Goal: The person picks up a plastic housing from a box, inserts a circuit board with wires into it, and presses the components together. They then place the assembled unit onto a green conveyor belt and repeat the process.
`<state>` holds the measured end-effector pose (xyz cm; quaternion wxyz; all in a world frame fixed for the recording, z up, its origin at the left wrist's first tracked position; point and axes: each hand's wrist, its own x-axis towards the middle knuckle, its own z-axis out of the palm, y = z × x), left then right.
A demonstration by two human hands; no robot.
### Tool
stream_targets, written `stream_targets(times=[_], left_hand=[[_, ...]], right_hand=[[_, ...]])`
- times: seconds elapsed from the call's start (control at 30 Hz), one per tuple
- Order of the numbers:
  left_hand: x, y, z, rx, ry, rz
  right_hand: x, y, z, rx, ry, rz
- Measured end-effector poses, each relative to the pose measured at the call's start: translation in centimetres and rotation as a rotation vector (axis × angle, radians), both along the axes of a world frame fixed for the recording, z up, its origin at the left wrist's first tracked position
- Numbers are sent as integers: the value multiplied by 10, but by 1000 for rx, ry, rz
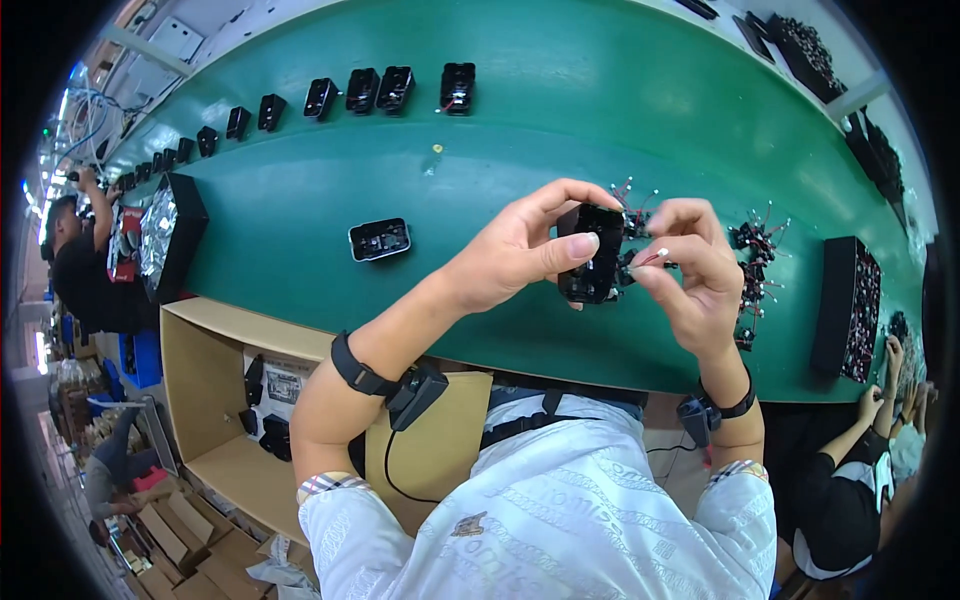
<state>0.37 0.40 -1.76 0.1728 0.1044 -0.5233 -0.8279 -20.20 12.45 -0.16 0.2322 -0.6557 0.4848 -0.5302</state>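
My left hand [520, 245] grips a black plastic housing [603, 268] above the green table, thumb across its open side. Close beside it on the right, my right hand [695, 270] pinches a small part with a red wire and a white connector [655, 257]. The part's body is mostly hidden by my fingers. Past my hands, small wired parts [757, 240] lie in clusters on the table, their thin leads sticking up. To the left of my hands, a black housing with a pale rim [380, 240] rests on the table, its hollow side up.
A row of black housings [397, 90] runs along the far side of the green table [300, 190]. At the right stands a black box [835, 310] full of wired parts. An open cardboard box [215, 450] sits at the table's near left edge. Other people work at both ends.
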Motion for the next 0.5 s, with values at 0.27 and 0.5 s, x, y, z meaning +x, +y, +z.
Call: stream_targets(times=[0.27, 0.5], left_hand=[[4, 2, 13, 29, 33, 51], [3, 1, 14, -102, -79, 187]], right_hand=[[5, -10, 13, -98, 252, -40], [18, -14, 20, -206, 297, -111]])
